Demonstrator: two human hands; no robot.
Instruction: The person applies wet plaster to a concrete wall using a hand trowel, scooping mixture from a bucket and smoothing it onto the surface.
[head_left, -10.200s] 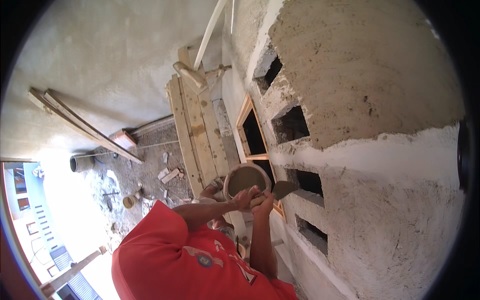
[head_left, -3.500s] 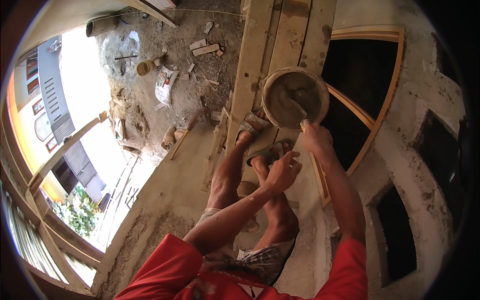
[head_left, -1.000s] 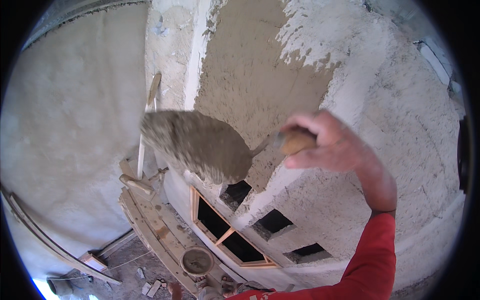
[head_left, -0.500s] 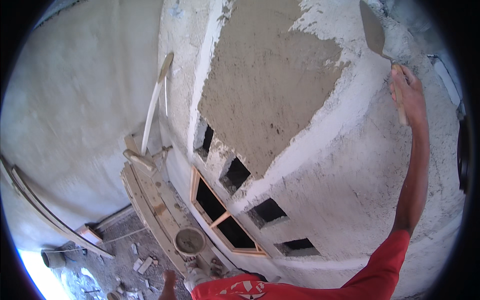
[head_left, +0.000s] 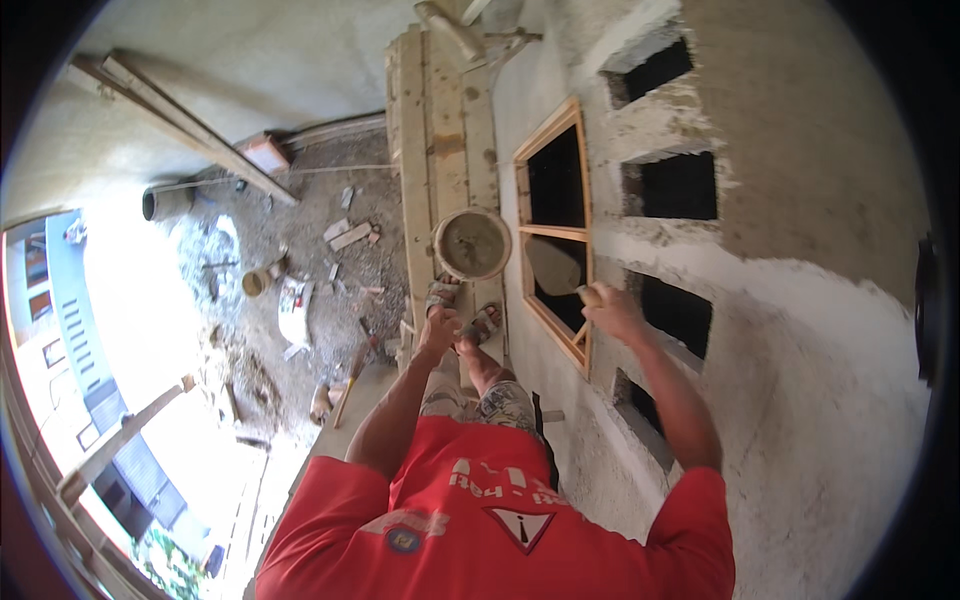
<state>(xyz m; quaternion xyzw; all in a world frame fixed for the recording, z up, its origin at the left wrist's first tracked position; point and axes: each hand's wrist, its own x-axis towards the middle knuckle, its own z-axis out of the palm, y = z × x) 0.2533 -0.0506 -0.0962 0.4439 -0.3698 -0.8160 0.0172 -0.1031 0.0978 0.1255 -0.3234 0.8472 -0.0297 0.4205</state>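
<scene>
My right hand (head_left: 615, 315) is closed round the short wooden handle of a trowel (head_left: 555, 264). The blade, greyish with mortar, hangs in front of the lower pane of a wooden window frame (head_left: 523, 185). Lower and further left, my left hand (head_left: 440, 330) is held over my sandalled feet, its fingers curled, with nothing visible in them. Beyond that hand, a round bucket (head_left: 503, 262) with grey mortar inside stands on the scaffold planks (head_left: 415, 125). Fresh plaster (head_left: 800, 150) covers the upper right part of the wall.
Several square openings (head_left: 668, 188) pierce the wall beside the window. A plank's end (head_left: 450, 30) lies across the far scaffold. Down on the ground at left are broken bricks (head_left: 350, 236), a small bucket (head_left: 257, 282) and long boards (head_left: 200, 125) leaning on the far wall.
My view has swung down and left from the plaster. The right hand has brought the trowel down from high on the wall to near the bucket; the left hand has come forward.
</scene>
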